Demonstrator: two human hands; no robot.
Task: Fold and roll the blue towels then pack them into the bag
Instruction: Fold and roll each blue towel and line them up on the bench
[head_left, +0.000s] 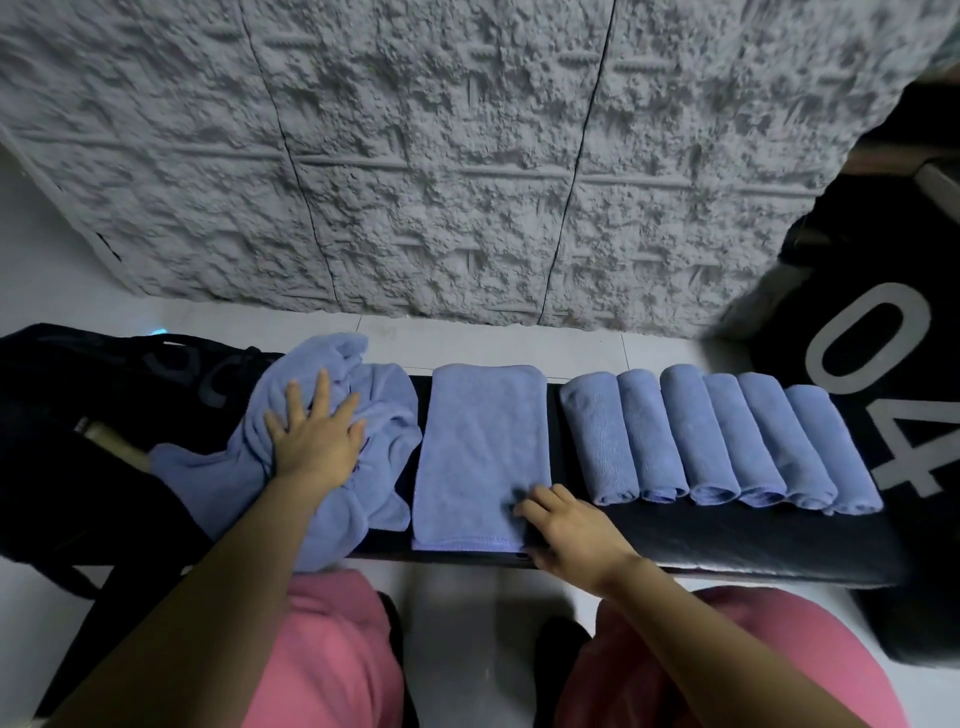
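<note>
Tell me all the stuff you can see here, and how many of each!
rolled towels: six, blue, side by side on the right part of the bench
folded towel: one, blue, flat in the middle of the bench
loose towels: a crumpled heap, blue, left of the folded one; count cannot be told
bench: one, black, padded, running left to right
bag: one, black, at the left end
box: one, black with grey "04", at the right
wall: grey, rough, behind the bench
floor: white tiles
trousers: pink, at the bottom
left hand: flat on the loose towels
right hand: at the folded towel's near right corner
</note>
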